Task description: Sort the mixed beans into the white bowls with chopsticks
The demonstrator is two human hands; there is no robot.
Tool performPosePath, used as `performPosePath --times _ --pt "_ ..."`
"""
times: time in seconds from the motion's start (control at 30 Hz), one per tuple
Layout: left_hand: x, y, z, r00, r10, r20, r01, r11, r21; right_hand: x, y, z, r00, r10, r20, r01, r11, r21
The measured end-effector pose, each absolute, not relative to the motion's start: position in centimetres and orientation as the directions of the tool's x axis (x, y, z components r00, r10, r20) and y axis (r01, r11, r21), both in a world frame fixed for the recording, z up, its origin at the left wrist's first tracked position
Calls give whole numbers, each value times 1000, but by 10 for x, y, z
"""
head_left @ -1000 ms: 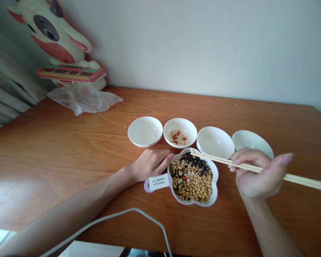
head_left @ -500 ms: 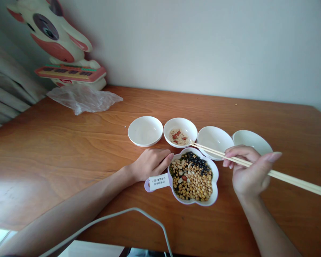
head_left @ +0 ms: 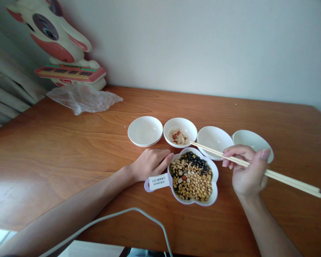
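Note:
My right hand (head_left: 247,171) is closed around a pair of pale wooden chopsticks (head_left: 283,179). Their tips reach the near right rim of a white bowl (head_left: 180,123) that contains peanut pieces (head_left: 178,137), some with red skins; I see nothing between the tips. A lilac flower-shaped dish (head_left: 215,178) full of mixed beans and nuts sits in front of me, black beans at the back and yellow ones nearer. Fingers curled, my left hand (head_left: 152,165) rests at the dish's left side with thumb and forefinger at its rim, above the labelled handle (head_left: 157,181).
More white bowls stand in the row: one on the left (head_left: 145,131), one right of the peanuts (head_left: 214,137), and one behind my right hand (head_left: 253,139). A plastic bag (head_left: 82,100) lies by a cow-shaped toy keyboard (head_left: 69,73). A white cable (head_left: 133,209) crosses the near edge.
My right thumb has come down and the chopsticks have shifted slightly left. A small pale bit at their tips no longer shows. My left hand and the dish have stayed put.

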State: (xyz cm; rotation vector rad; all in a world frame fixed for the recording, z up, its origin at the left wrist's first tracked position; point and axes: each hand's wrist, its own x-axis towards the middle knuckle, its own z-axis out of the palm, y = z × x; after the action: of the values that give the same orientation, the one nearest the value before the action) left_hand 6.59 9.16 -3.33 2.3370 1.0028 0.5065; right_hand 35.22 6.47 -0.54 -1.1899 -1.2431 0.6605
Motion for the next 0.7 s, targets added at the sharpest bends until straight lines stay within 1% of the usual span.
performPosePath --times 0.27,0.4,0.57,0.7 --pt "66 92 -33 647 752 127 544 -572 615 355 64 -4 261 894 364 186 324 -928" --pt "66 92 -33 648 751 124 544 -571 615 357 64 -1 235 894 381 140 357 -923" --pt "67 92 -33 648 751 127 545 -574 611 363 65 3 100 922 375 82 368 -926" --pt "67 91 -32 642 752 149 547 -586 598 369 65 4 -39 941 337 126 339 -932"
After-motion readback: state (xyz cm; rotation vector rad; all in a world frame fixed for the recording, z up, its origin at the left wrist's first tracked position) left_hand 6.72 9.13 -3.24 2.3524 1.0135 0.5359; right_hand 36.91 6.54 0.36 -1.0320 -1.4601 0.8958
